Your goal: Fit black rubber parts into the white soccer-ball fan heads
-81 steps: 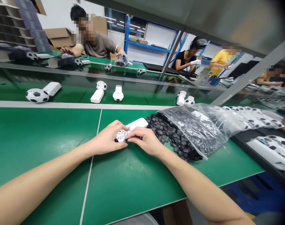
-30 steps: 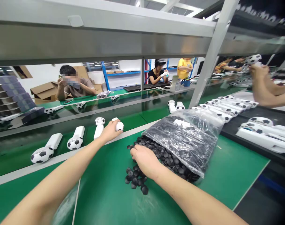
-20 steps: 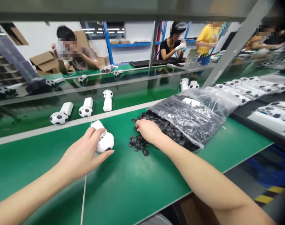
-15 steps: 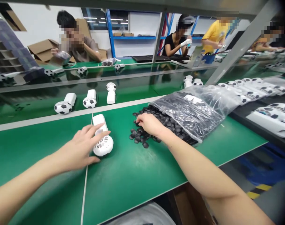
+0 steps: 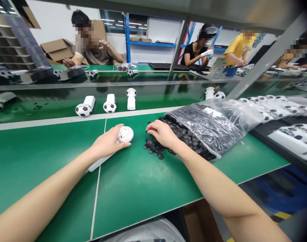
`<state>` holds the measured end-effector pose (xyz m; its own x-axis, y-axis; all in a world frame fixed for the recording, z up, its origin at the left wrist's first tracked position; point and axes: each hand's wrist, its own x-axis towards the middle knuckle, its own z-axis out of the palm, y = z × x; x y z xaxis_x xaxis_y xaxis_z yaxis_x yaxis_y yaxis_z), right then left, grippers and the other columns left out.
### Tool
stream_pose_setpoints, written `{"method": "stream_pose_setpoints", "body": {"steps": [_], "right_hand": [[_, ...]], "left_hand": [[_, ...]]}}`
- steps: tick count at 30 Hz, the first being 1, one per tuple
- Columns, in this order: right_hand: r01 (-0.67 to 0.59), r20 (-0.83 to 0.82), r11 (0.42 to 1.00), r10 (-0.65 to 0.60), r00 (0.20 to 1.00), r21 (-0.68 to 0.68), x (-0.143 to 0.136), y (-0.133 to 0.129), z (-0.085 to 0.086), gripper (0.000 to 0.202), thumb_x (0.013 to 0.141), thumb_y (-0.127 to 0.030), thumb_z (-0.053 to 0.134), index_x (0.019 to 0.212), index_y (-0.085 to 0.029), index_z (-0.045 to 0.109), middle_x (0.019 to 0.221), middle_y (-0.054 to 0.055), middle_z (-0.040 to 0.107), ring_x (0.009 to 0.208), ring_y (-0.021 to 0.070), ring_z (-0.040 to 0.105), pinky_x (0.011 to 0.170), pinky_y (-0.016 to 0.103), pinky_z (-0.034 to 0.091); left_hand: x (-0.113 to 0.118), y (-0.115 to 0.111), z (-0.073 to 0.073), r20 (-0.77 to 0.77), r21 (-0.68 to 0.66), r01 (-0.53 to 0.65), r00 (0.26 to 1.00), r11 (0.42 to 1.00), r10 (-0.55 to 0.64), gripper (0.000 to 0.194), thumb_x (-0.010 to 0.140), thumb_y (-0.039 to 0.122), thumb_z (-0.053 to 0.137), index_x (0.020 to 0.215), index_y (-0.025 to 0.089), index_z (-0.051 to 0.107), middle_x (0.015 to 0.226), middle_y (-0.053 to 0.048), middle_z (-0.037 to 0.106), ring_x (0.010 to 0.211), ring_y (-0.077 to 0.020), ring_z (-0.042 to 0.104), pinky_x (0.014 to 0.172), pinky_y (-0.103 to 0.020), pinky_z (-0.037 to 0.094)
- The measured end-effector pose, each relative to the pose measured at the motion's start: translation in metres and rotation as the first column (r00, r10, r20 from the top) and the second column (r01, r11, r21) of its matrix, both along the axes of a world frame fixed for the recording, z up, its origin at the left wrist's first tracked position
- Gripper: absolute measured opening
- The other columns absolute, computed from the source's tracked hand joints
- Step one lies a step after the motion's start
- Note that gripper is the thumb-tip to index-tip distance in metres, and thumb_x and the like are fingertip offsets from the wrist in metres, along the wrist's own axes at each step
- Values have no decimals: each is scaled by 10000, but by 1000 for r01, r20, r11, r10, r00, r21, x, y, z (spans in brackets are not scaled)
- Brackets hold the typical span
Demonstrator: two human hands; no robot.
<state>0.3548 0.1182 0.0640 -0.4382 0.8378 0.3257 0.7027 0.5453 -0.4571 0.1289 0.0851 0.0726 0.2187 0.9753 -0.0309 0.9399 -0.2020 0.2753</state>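
My left hand is closed around a white handheld fan with a round, football-like slotted head. The head points away to the right, and the white handle shows beneath my wrist. My right hand pinches a small black patch at its fingertips, just over the left edge of a heap. Many such black patches lie loose on the green table, spilling from the mouth of a clear plastic bag.
Several football-headed fans with black patches stand on the green conveyor beyond the pale rail. More fans lie in a black tray at right. A slanted metal post crosses the right side. Co-workers sit across the line.
My left hand has closed on the fan and turned it, so its head now points away. My right hand has lifted slightly from the heap with a patch. The view has shifted left.
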Motion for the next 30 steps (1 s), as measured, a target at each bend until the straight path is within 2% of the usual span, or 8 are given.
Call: {"method": "stream_pose_setpoints", "body": {"steps": [3,6,12,15,18,21,24,30], "right_hand": [[-189,-128,978,200,972,90,-10,-13,3,80,822,-114,555,814,-161,619,839,39,571,831,137,540,788,248,425],[-314,-87,938,328,941,148,-22,-25,0,99,848,-145,533,861,-184,623,866,37,595,834,146,536,763,267,414],[-356,125,875,334,934,327,-39,-32,-11,145,875,-218,510,884,-236,654,859,27,623,786,161,506,704,311,330],[-358,129,867,334,934,346,-42,-31,-11,130,871,-235,516,865,-230,646,850,24,624,774,164,507,708,326,336],[-284,-26,916,303,953,282,-40,-30,-10,108,835,-225,563,930,-195,605,925,59,595,870,186,519,772,341,395],[-233,-206,966,252,946,110,-36,-28,-12,330,771,-241,638,1075,-187,521,1117,100,533,1064,216,485,886,366,423],[-267,-279,963,248,928,-34,-34,-26,-15,410,780,-254,625,1154,-207,464,1171,84,536,1087,208,502,927,382,429],[-286,-304,953,245,921,-98,-34,-25,-16,436,781,-262,614,1183,-204,454,1186,80,531,1094,213,499,908,384,463]], "left_hand": [[2,-6,-3,-51,61,36,998,997,-33,767,737,569,497,1367,235,214,1295,-90,457,1114,-299,491,822,-385,443],[6,-11,-3,-42,77,44,998,996,-41,748,744,540,500,1370,237,227,1272,-90,465,1055,-288,530,792,-384,458],[5,-8,-5,116,-8,82,990,997,-80,922,623,663,561,1377,250,228,1330,-77,421,1105,-297,501,844,-386,451],[4,-7,-7,168,12,101,980,995,-102,871,642,657,549,1356,238,280,1315,-82,446,1120,-289,490,889,-387,425],[4,-8,-6,202,25,111,973,994,-113,748,672,599,560,1301,249,357,1265,-71,494,1094,-265,509,881,-369,428],[4,-9,-4,208,36,114,971,993,-119,685,667,596,571,1248,275,402,1221,-49,528,1065,-254,526,835,-358,447],[5,-10,-3,184,47,96,977,994,-103,669,669,609,562,1237,292,405,1229,-35,526,1063,-258,528,809,-364,457],[7,-10,-3,165,46,65,984,997,-72,675,672,580,567,1253,281,393,1226,-25,533,1060,-251,533,809,-363,456]]}}
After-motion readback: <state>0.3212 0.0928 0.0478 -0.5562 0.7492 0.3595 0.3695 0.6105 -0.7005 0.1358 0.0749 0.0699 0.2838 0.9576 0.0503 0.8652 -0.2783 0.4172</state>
